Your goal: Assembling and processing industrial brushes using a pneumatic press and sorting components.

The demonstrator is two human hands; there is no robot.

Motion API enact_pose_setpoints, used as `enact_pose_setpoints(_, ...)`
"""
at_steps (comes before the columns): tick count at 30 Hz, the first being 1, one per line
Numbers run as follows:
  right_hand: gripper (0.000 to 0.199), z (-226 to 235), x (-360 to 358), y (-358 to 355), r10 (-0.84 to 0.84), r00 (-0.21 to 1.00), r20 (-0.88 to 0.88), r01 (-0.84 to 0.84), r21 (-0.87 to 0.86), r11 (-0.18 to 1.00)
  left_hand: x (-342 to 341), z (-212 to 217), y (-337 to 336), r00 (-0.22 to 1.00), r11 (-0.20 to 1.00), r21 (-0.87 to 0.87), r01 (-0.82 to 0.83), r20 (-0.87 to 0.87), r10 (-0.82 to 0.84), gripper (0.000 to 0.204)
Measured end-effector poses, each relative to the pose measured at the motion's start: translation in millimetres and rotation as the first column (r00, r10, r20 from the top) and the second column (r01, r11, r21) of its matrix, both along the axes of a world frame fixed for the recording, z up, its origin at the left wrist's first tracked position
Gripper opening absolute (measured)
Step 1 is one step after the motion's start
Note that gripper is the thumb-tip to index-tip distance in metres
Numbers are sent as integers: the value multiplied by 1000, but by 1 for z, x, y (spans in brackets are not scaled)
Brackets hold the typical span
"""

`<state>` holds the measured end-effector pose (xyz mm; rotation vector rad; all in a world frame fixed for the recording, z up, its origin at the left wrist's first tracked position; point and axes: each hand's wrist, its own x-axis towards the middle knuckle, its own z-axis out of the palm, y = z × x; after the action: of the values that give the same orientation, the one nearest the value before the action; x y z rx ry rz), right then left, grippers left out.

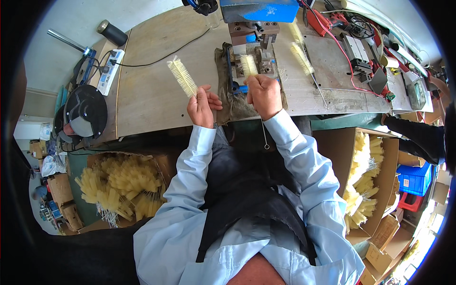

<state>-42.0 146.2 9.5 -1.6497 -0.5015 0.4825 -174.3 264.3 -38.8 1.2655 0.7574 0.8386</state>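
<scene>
My left hand [203, 107] pinches the lower end of a bottle brush [181, 77] with pale yellow bristles, tilted up and to the left above the table. My right hand [267, 96] is closed round the wire stem of a second bottle brush [248, 65]. That brush's bristle head points away from me, at the metal fixture [266, 65] under the blue bench press [256, 11]. Below the right hand a thin wire with a looped end [266, 146] hangs past the table edge; it appears to be this brush's handle. My fingers hide the stem's middle.
More bottle brushes [302, 59] lie right of the press. A dark cloth [228, 102] lies beneath the fixture. Cardboard boxes of yellow brushes stand at lower left [124, 183] and right [363, 175]. A power strip [110, 71] and a red tool [327, 21] flank the table.
</scene>
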Motion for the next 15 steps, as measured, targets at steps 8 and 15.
enact_pose_setpoints(8, 28, 18, 10, 10, 50, 998, -45, -54, -79, 995, 1, 0, 1, 1000, 1000, -13, 0, -1, 0, 43)
enact_pose_setpoints(15, 41, 23, 11, 20, 52, 987, -151, -61, -57, 997, 0, -2, 2, 1000, 1000, -15, 3, 26, -3, 42)
